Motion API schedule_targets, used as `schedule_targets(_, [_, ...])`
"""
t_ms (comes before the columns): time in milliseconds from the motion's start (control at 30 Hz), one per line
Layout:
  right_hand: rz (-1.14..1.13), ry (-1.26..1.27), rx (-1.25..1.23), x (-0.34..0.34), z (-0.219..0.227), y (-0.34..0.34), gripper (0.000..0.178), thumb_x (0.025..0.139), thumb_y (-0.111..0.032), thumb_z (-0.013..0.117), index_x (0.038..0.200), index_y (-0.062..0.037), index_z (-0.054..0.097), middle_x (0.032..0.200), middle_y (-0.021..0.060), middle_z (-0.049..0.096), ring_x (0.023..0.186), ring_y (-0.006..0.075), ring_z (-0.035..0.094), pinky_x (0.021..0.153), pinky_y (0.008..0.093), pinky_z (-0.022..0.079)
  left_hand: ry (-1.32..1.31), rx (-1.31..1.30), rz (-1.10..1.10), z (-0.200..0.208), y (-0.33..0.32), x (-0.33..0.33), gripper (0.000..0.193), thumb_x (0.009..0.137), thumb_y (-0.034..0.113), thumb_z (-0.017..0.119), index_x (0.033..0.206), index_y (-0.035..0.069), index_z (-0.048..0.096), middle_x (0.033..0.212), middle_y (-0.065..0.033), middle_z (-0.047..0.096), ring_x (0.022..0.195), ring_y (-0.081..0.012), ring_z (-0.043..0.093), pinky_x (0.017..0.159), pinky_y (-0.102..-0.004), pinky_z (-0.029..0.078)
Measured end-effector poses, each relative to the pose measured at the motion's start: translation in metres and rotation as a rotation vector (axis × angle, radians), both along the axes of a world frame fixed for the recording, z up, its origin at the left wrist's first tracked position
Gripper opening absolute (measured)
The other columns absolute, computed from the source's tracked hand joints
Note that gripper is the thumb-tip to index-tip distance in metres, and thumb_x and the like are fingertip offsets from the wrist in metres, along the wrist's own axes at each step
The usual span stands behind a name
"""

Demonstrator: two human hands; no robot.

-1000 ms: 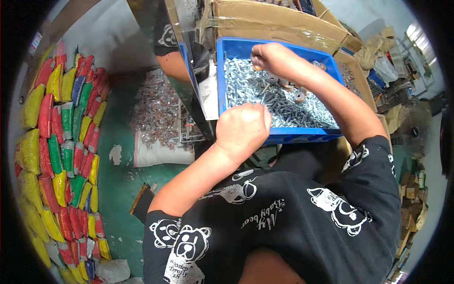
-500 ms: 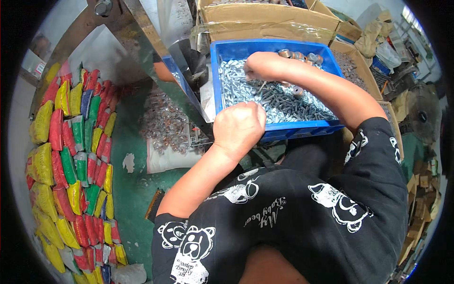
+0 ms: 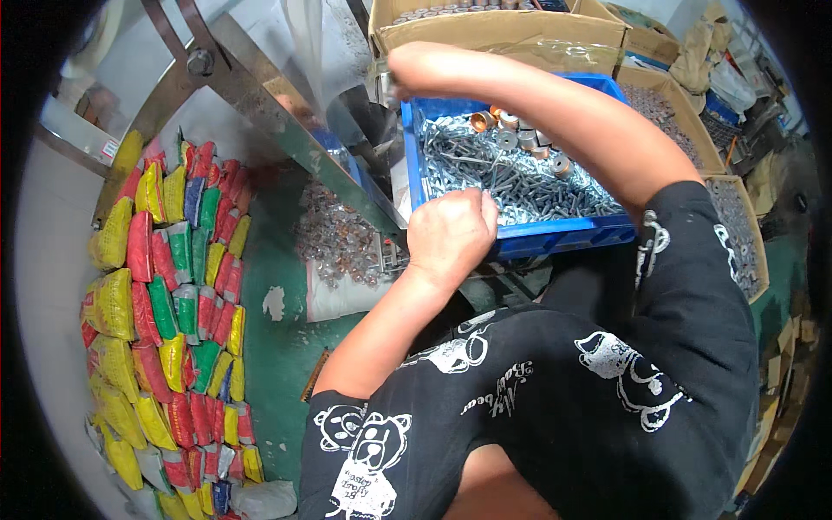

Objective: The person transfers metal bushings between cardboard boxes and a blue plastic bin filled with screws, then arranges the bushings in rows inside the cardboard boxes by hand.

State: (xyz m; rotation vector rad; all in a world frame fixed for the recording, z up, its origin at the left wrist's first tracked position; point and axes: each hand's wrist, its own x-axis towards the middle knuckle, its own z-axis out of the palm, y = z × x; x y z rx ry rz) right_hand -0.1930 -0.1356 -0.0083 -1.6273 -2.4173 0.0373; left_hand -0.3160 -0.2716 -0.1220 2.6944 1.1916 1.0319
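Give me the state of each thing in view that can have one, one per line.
Left hand: curled into a fist, contents hidden
Right hand: above the bin's far-left corner, fingers mostly hidden
Blue bin: open-topped, holding loose parts
Metal pieces: heaped, silver and dark mixed
Cylinders: loose, at various tilts
Far box: open, holding parts
Bags: filled, stacked
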Motion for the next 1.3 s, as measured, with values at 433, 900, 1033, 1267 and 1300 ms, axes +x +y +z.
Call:
schedule_targets(433, [0.014, 0.605, 0.058, 0.110, -0.066, -0.060, 0.031, 0.091, -0.011, 0.053, 0.118, 0.0008, 0.063, 0.098, 0.0159, 0.071, 0.082, 0.0196, 0.071, 0.078, 0.0342, 0.056, 0.083, -0.043, 0.007, 0.002, -0.004, 0.003, 0.024, 0.086, 0.026, 0.060, 0.073, 0.007, 0.067, 0.073, -0.0158, 0.067, 0.064, -0.0358, 0.065, 0.059, -0.0453, 0.052])
schedule_targets(900, [-1.168, 0.210, -0.044, 0.320, -0.151, -0.455, 0.025, 0.083, -0.017, 0.062, 0.104, -0.0079, 0.072, 0.100, 0.0187, 0.069, 0.094, 0.0353, 0.066, 0.086, 0.0449, 0.051, 0.090, -0.127, 0.000, -0.001, -0.001, 0.004, 0.028, 0.096, 0.023, 0.059, 0.092, -0.002, 0.070, 0.083, -0.0211, 0.067, 0.071, -0.0375, 0.063, 0.064, -0.0415, 0.048])
schedule_targets(1033, [-1.132, -0.033, -0.199, 0.313, -0.170, -0.452, 0.024, 0.084, -0.013, 0.063, 0.107, -0.0044, 0.068, 0.103, 0.0218, 0.065, 0.102, 0.0378, 0.061, 0.090, 0.0456, 0.048, 0.099, -0.133, -0.011, -0.002, 0.001, 0.002, 0.028, 0.096, 0.022, 0.058, 0.091, -0.002, 0.069, 0.081, -0.0209, 0.066, 0.069, -0.0376, 0.061, 0.062, -0.0416, 0.047])
schedule_targets(1267, [-1.235, -0.053, -0.155, 0.323, -0.194, -0.474, 0.032, 0.076, -0.007, 0.065, 0.107, 0.0009, 0.059, 0.093, 0.0254, 0.064, 0.090, 0.0431, 0.063, 0.080, 0.0490, 0.050, 0.086, -0.129, -0.049, 0.000, -0.004, 0.001, 0.032, 0.098, 0.025, 0.055, 0.085, -0.002, 0.066, 0.074, -0.0220, 0.060, 0.064, -0.0386, 0.056, 0.059, -0.0419, 0.043])
schedule_targets(1300, [-1.221, -0.057, -0.150, 0.324, -0.199, -0.476, 0.032, 0.076, -0.007, 0.065, 0.107, 0.0009, 0.059, 0.093, 0.0254, 0.064, 0.090, 0.0431, 0.063, 0.080, 0.0490, 0.050, 0.056, -0.125, -0.054, 0.001, -0.005, 0.003, 0.031, 0.097, 0.025, 0.056, 0.085, -0.002, 0.066, 0.073, -0.0221, 0.060, 0.064, -0.0387, 0.056, 0.059, -0.0421, 0.043])
